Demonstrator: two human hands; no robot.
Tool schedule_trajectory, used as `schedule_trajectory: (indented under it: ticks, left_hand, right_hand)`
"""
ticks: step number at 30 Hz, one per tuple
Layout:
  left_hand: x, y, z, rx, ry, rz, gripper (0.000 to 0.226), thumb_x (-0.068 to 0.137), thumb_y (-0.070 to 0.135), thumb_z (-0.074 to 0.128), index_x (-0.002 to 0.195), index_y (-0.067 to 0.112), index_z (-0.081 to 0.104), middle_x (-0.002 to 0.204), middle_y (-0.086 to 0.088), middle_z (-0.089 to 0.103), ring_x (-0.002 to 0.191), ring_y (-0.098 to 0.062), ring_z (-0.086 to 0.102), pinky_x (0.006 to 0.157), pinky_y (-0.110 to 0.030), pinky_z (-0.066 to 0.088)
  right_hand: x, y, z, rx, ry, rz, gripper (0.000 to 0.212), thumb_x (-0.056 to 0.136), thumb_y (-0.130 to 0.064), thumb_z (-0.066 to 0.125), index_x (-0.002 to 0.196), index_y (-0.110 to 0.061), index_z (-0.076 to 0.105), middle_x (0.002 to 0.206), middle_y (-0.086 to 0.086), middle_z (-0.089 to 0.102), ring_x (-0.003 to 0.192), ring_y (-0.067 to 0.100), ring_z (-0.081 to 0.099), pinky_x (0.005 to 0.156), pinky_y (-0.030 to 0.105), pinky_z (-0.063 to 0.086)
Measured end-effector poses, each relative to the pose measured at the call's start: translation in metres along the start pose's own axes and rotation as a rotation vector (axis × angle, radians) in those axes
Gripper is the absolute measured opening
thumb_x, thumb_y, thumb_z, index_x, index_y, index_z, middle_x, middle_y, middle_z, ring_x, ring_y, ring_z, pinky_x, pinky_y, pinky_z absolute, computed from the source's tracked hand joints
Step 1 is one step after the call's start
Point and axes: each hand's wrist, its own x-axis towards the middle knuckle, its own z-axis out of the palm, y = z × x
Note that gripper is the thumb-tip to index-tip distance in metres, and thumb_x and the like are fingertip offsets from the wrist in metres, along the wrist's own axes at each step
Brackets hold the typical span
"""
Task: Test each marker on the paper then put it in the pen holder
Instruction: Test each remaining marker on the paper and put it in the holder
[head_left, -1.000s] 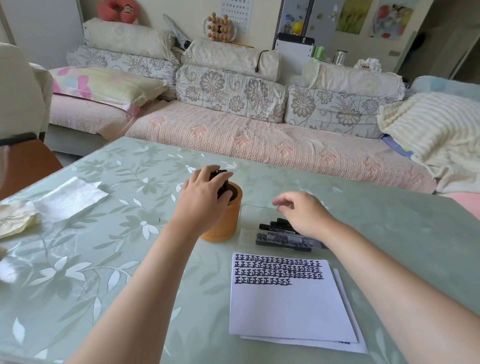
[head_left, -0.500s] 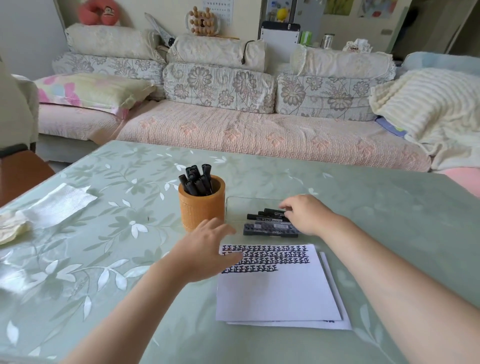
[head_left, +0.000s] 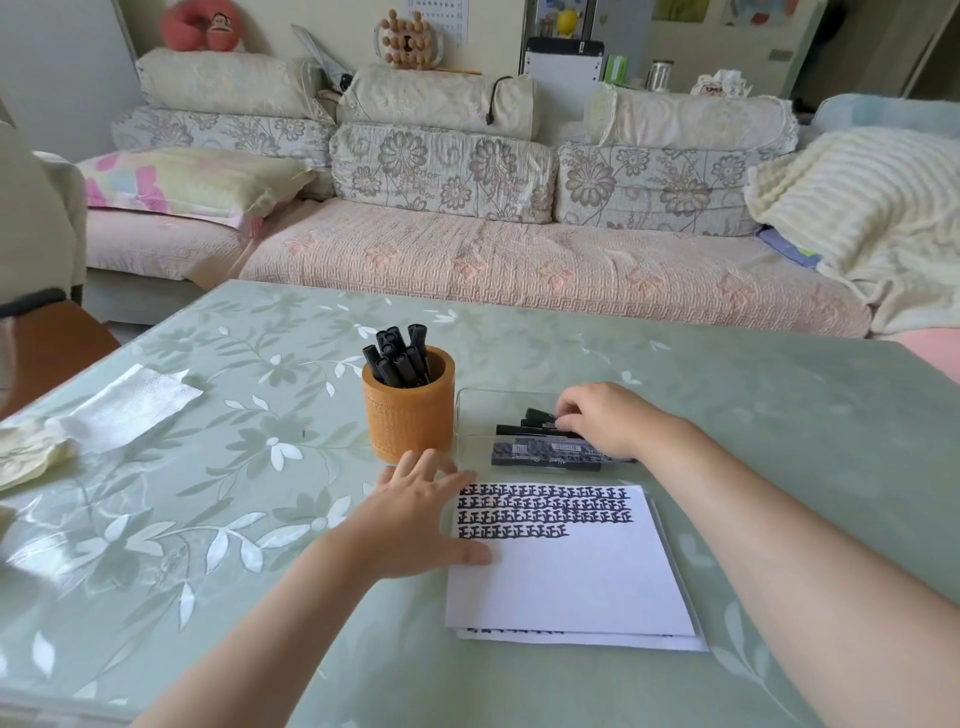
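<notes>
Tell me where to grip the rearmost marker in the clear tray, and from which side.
Pinch the rearmost marker across its barrel from above: it lies flat, left to right, and the walls of the clear tray would probably hinder a sideways approach. The right hand has its curled fingers at the marker's right end.

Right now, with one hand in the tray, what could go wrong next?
The pen holder stands just beyond the fingertips of the left hand; a forward move might tip it. It is already crowded with markers, so another may jam or lean out. The right hand reaches among loose markers in the clear tray; pulling one could drag its neighbours out.
</notes>
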Motion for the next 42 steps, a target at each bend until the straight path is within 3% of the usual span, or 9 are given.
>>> schedule_trajectory:
  ticks: [7, 12, 17, 23, 27, 31, 34, 38, 42]
  left_hand:
    - [0.001, 0.001, -0.007, -0.095, 0.122, -0.035, 0.07, 0.086, 0.07, 0.045, 0.145, 0.034, 0.035, 0.135, 0.014, 0.04, 0.125, -0.01, 0.034, 0.104, -0.031, 0.035]
    - [-0.001, 0.01, -0.017, -0.261, 0.414, -0.002, 0.041, 0.092, 0.039, 0.058, 0.13, 0.025, 0.052, 0.115, 0.01, 0.055, 0.107, -0.011, 0.056, 0.086, -0.029, 0.049]
    - [-0.01, 0.023, -0.022, -0.271, 0.509, 0.089, 0.04, 0.092, 0.032, 0.059, 0.131, 0.028, 0.053, 0.119, 0.01, 0.052, 0.107, -0.007, 0.052, 0.085, -0.025, 0.046]
    - [-0.014, 0.033, -0.027, -0.301, 0.604, 0.1, 0.021, 0.088, 0.02, 0.067, 0.107, 0.027, 0.07, 0.088, 0.016, 0.057, 0.089, -0.009, 0.05, 0.073, -0.024, 0.044]
    - [-0.019, 0.037, -0.029, -0.298, 0.611, 0.066, 0.018, 0.088, 0.022, 0.066, 0.104, 0.028, 0.071, 0.085, 0.017, 0.056, 0.087, -0.008, 0.049, 0.07, -0.024, 0.043]
    - [-0.025, 0.047, -0.025, -0.337, 0.582, 0.059, 0.014, 0.088, 0.024, 0.065, 0.101, 0.027, 0.069, 0.085, 0.016, 0.06, 0.084, -0.009, 0.053, 0.071, -0.025, 0.044]
    - [-0.03, 0.061, -0.021, -0.336, 0.508, 0.112, 0.007, 0.089, 0.034, 0.065, 0.088, 0.029, 0.069, 0.082, 0.016, 0.059, 0.083, -0.009, 0.051, 0.068, -0.028, 0.044]
    - [-0.034, 0.078, -0.019, -0.339, 0.359, 0.13, 0.021, 0.091, 0.048, 0.055, 0.085, 0.032, 0.067, 0.081, 0.017, 0.054, 0.077, -0.004, 0.049, 0.065, -0.026, 0.041]
    - [-0.031, 0.073, -0.021, -0.306, 0.49, -0.02, 0.033, 0.091, 0.052, 0.049, 0.081, 0.028, 0.068, 0.081, 0.013, 0.058, 0.074, -0.007, 0.055, 0.062, -0.028, 0.044]
  right_hand:
    - [-0.023, -0.029, -0.01, -0.016, 0.16, -0.152, 0.021, 0.101, -0.038, 0.042, 0.112, -0.03, 0.058, 0.11, -0.007, 0.063, 0.099, 0.019, 0.057, 0.078, 0.034, 0.041]
    - [-0.051, -0.045, -0.009, 0.085, 0.092, -0.184, 0.018, 0.093, -0.035, 0.055, 0.104, -0.033, 0.068, 0.097, -0.011, 0.065, 0.092, 0.012, 0.06, 0.079, 0.03, 0.047]
    - [-0.068, -0.054, 0.0, 0.274, 0.045, -0.181, 0.028, 0.083, -0.022, 0.063, 0.107, -0.036, 0.068, 0.1, -0.015, 0.067, 0.093, 0.005, 0.062, 0.083, 0.022, 0.049]
    - [-0.085, -0.06, 0.004, 0.49, 0.086, -0.169, 0.029, 0.074, -0.014, 0.068, 0.093, -0.034, 0.059, 0.086, -0.011, 0.063, 0.068, -0.003, 0.053, 0.07, 0.022, 0.046]
    - [-0.092, -0.055, 0.008, 0.553, 0.132, -0.1, 0.023, 0.071, -0.015, 0.072, 0.083, -0.034, 0.066, 0.08, -0.011, 0.067, 0.07, 0.009, 0.06, 0.067, 0.03, 0.052]
    - [-0.105, -0.057, 0.004, 0.908, 0.166, -0.049, 0.014, 0.076, -0.01, 0.08, 0.081, -0.02, 0.073, 0.065, -0.007, 0.065, 0.055, 0.008, 0.053, 0.055, 0.019, 0.042]
    - [-0.112, -0.061, 0.004, 1.185, 0.14, -0.067, 0.008, 0.08, -0.006, 0.077, 0.083, -0.01, 0.072, 0.058, -0.006, 0.062, 0.05, 0.01, 0.049, 0.048, 0.022, 0.038]
    - [-0.115, -0.064, 0.011, 1.257, 0.117, -0.06, 0.008, 0.094, -0.016, 0.064, 0.092, -0.009, 0.068, 0.077, 0.0, 0.072, 0.07, 0.017, 0.065, 0.065, 0.031, 0.055]
    - [-0.114, -0.059, 0.015, 1.102, 0.12, -0.063, 0.017, 0.102, -0.017, 0.05, 0.102, -0.005, 0.061, 0.073, 0.001, 0.059, 0.054, 0.021, 0.056, 0.053, 0.03, 0.049]
